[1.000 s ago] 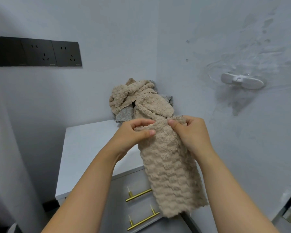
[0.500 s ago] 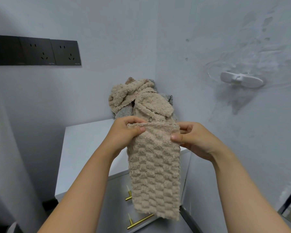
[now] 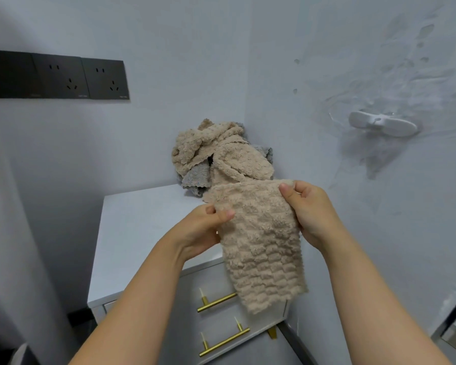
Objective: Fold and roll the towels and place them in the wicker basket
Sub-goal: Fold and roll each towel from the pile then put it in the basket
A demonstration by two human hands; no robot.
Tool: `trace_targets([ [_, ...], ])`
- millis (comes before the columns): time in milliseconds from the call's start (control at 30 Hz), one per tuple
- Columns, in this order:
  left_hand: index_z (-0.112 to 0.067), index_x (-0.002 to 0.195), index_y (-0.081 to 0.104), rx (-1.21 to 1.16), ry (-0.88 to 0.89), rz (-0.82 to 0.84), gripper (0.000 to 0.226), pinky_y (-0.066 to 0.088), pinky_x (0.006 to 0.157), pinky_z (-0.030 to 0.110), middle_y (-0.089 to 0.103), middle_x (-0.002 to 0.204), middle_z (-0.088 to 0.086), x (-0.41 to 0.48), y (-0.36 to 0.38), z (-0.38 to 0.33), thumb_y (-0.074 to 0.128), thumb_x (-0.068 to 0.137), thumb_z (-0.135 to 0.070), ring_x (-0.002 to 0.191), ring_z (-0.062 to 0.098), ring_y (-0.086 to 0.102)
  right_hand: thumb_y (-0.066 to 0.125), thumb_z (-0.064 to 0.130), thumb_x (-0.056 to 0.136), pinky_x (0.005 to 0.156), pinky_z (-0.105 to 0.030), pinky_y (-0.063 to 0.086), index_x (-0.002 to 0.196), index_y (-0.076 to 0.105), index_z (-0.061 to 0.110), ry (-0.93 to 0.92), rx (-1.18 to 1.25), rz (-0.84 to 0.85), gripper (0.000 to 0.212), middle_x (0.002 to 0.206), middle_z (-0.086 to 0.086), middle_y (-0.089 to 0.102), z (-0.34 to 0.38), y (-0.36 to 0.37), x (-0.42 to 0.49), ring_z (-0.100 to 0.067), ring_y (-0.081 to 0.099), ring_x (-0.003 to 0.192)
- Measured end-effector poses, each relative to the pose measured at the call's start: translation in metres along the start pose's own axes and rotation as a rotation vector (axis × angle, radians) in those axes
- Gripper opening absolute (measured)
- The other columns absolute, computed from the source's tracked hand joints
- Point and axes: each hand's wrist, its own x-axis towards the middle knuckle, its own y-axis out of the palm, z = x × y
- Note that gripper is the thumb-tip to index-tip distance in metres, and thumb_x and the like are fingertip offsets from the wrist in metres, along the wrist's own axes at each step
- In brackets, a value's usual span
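A beige waffle-textured towel (image 3: 263, 241) hangs folded in the air in front of me, above the front edge of a white cabinet (image 3: 142, 222). My left hand (image 3: 203, 230) pinches its upper left edge between thumb and fingers. My right hand (image 3: 308, 206) grips the upper right corner, held higher than the left, so the top edge slants. A pile of beige and grey towels (image 3: 219, 156) lies heaped in the back corner of the cabinet top. No wicker basket is in view.
The cabinet stands in a wall corner and has two drawers with gold bar handles (image 3: 217, 301). A row of black wall sockets (image 3: 58, 75) is at upper left. A white plastic hook (image 3: 382, 125) sticks out of the right wall.
The towel has tilted: my right hand rose and took a firmer grip on the top right corner, while my left hand dropped lower along the left edge. The hanging end swung right.
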Motion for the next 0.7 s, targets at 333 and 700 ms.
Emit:
trace_targets([
  [333,-0.016,0.1,0.066,0.461,0.292,-0.443,0.021,0.054,0.083,0.039,0.072,0.097,0.002,0.007,0.017,0.004,0.064,0.089,-0.034,0.091,0.02,0.068,0.058,0.033,0.093,0.073,-0.035,0.055,0.086,0.069,0.002,0.017,-0.007,-0.093,0.033,0.086,-0.015,0.073,-0.02,0.008,0.002,-0.024,0.07,0.078],
  [700,-0.007,0.106,0.067,0.292,0.104,-0.41,0.02,0.058,0.072,0.029,0.071,0.102,0.009,0.005,-0.035,-0.014,0.066,0.088,-0.017,0.087,0.019,0.07,0.081,0.029,0.073,0.058,-0.025,0.04,0.093,0.057,-0.014,0.127,-0.072,0.099,0.054,0.08,-0.038,0.059,-0.044,0.044,0.036,-0.029,0.06,0.058],
])
